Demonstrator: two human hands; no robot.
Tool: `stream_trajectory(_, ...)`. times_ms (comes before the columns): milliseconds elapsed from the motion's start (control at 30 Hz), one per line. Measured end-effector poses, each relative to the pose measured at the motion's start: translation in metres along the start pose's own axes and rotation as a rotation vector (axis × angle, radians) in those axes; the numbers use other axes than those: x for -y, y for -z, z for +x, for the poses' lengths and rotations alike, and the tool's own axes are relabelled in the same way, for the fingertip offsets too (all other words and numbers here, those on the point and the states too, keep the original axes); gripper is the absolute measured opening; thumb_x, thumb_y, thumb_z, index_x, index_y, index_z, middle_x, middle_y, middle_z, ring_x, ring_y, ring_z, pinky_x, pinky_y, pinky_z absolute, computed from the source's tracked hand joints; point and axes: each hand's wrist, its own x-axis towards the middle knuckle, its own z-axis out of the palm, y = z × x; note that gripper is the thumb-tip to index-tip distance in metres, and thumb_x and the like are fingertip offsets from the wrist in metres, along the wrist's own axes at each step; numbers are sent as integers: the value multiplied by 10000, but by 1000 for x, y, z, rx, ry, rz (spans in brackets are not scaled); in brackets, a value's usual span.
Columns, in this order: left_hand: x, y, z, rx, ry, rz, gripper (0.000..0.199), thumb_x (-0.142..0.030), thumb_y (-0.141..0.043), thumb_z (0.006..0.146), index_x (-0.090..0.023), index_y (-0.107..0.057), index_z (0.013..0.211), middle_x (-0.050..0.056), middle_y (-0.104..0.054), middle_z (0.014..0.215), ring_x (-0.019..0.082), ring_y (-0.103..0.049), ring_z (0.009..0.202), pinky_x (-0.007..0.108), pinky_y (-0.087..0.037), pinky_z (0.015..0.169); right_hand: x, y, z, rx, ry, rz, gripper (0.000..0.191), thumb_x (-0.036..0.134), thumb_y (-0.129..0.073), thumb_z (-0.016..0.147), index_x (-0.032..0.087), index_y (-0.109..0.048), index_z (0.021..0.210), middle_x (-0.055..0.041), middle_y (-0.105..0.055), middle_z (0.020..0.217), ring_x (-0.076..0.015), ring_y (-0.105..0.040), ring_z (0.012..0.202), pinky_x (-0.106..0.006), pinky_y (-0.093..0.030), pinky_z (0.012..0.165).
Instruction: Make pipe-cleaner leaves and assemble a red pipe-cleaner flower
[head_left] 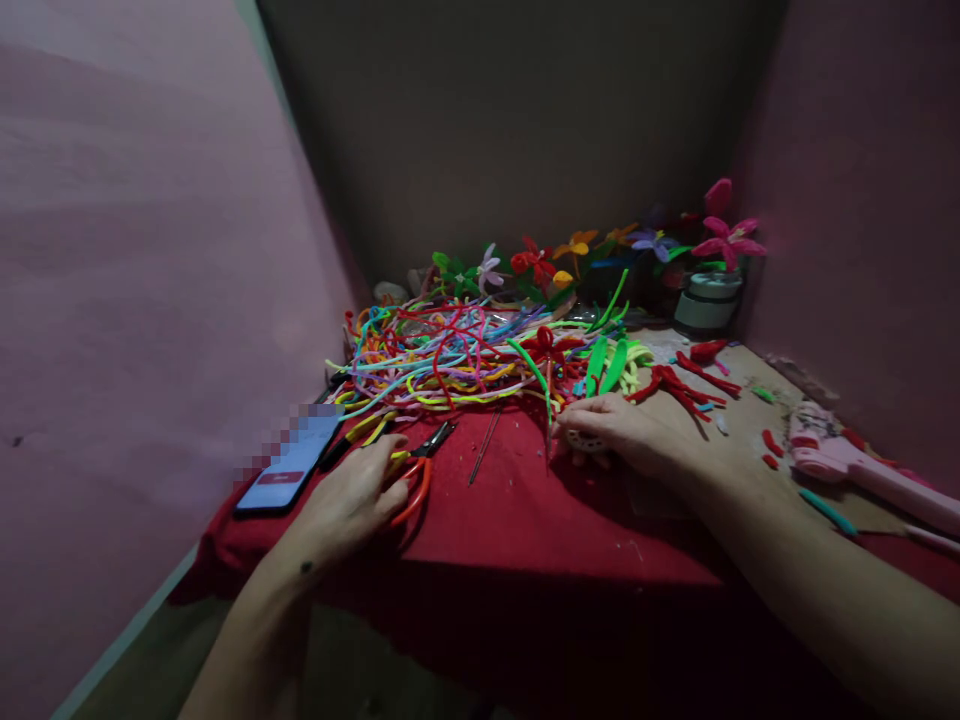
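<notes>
My left hand [358, 490] is closed around the orange handles of a pair of scissors [426, 488], whose dark blades point away to the right, just above the red cloth. My right hand [606, 425] pinches the stem of a red pipe-cleaner flower [550, 346]. A green pipe cleaner [529, 364] runs along that stem. Two green leaves [604, 366] show just behind my fingers; whether they join the stem, I cannot tell. Beneath the hand is a small, pale round object [585, 440], mostly hidden.
A tangled heap of coloured pipe cleaners [450, 350] lies beyond my hands. At left is a phone [289, 468]; at right, a pink glue gun [847, 460] and red pieces [675, 388]. Finished flowers [532, 262] and a jar [709, 300] stand behind. Thin wires [485, 447] lie centrally.
</notes>
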Motion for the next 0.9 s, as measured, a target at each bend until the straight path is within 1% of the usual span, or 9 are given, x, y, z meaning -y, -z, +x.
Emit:
stream_trajectory(133,9,-1,-25,-1,84,-291,441,-407,-483,749,-172,-443,1120,66,-573,957,198,-552,819,287,-413,717,-8,1,4,18,5,0,300,332,-434,746,116,-640,715,-71,-643,658,-82,-491,441,-176,-319,347)
stream_trajectory(167,7,-2,-31,-2,105,-386,469,-413,-505,738,-169,-430,1131,50,-570,896,183,-550,766,274,-419,676,-10,1,5,17,13,5,298,334,-440,745,117,-643,723,-73,-648,670,-83,-499,452,-174,-326,352)
stream_trajectory(233,-6,-4,-39,62,126,-605,531,-402,-587,687,-175,-420,1137,12,-544,798,151,-530,676,240,-418,595,-13,2,6,18,24,20,298,340,-445,744,118,-645,739,-75,-653,689,-90,-516,476,-172,-339,359)
stream_trajectory(300,-26,-8,-43,188,109,-748,514,-368,-653,639,-194,-471,1087,-7,-535,761,128,-507,630,214,-405,552,-14,2,6,22,31,41,298,345,-447,744,120,-642,754,-76,-653,698,-100,-537,505,-171,-349,366)
stream_trajectory(400,-60,-16,-42,483,61,-1011,350,-347,-601,696,-190,-557,1006,2,-554,704,140,-515,636,224,-416,567,-15,3,7,21,52,68,293,352,-452,743,121,-633,748,-72,-642,690,-107,-552,525,-167,-353,372)
stream_trajectory(500,-82,-25,-36,623,66,-1195,313,-309,-589,704,-188,-589,993,14,-585,707,144,-532,630,230,-426,572,-14,3,7,1,60,78,292,360,-458,744,120,-622,721,-62,-627,658,-98,-539,507,-164,-345,373)
stream_trajectory(633,-89,-35,-28,628,59,-1217,314,-274,-604,686,-168,-613,981,32,-605,728,146,-545,635,221,-428,560,-12,2,6,-1,39,90,284,361,-452,754,124,-607,769,-66,-636,713,-97,-548,530,-160,-348,383)
stream_trajectory(767,-85,-44,-22,637,34,-1208,306,-274,-589,700,-150,-623,977,30,-584,665,122,-520,558,196,-396,486,-10,3,4,1,40,72,287,353,-446,758,120,-612,772,-60,-627,678,-94,-540,524,-161,-341,383)
stream_trajectory(900,-86,-49,-18,640,29,-1209,308,-268,-589,700,-153,-618,984,36,-594,702,120,-528,563,193,-399,482,-4,1,3,1,27,104,260,333,-455,753,118,-601,757,-39,-603,624,-80,-505,468,-165,-333,370)
